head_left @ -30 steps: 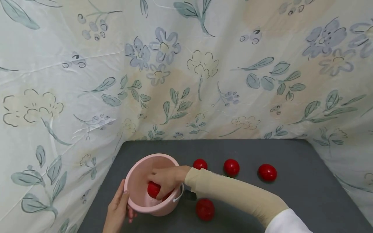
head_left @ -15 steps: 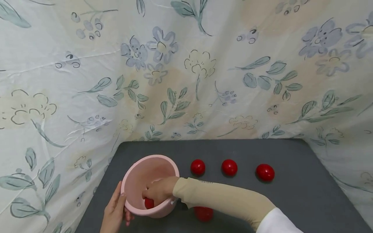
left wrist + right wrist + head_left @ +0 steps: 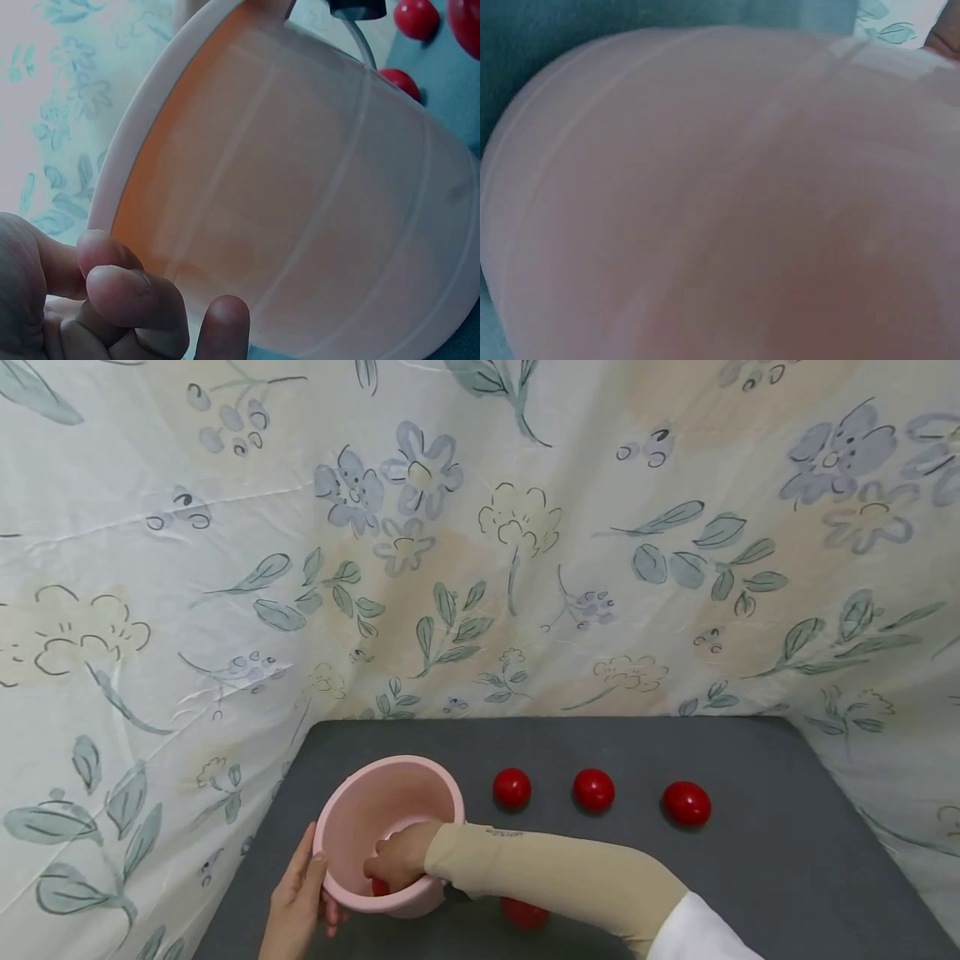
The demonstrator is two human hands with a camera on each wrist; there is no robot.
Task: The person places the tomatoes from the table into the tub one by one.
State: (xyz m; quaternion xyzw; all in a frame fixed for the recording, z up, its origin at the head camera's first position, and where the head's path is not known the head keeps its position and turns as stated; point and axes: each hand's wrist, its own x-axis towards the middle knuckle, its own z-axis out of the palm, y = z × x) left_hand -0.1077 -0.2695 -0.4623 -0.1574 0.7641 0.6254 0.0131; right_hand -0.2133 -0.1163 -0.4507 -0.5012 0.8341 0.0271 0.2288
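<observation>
- The flowered cloth (image 3: 480, 543) fills the upper frame as a backdrop and hangs down both sides of the desk.
- The grey desk (image 3: 750, 877) takes up the lower middle of the head view.
- The pink bucket (image 3: 360, 827) stands at the lower left of the desk. Its wall fills both wrist views, and its wire handle (image 3: 361, 41) shows at the top of the left wrist view.
- The right hand (image 3: 397, 858) is deep in the bucket with its grip curled over a red ball (image 3: 380, 887) near the bottom; whether the fingers clamp it I cannot tell. A good release would be low and gentle, so the ball does not bounce.
- The left hand (image 3: 296, 906) presses the bucket's outer wall with fingers fairly straight, steadying it; that should hold until the other hand is out.
- Three balls (image 3: 593, 789) sit in a row right of the bucket; another ball (image 3: 522, 912) peeks from under the sleeve (image 3: 555, 877).
- Compared with a second ago, the hand and ball sit lower in the bucket.
</observation>
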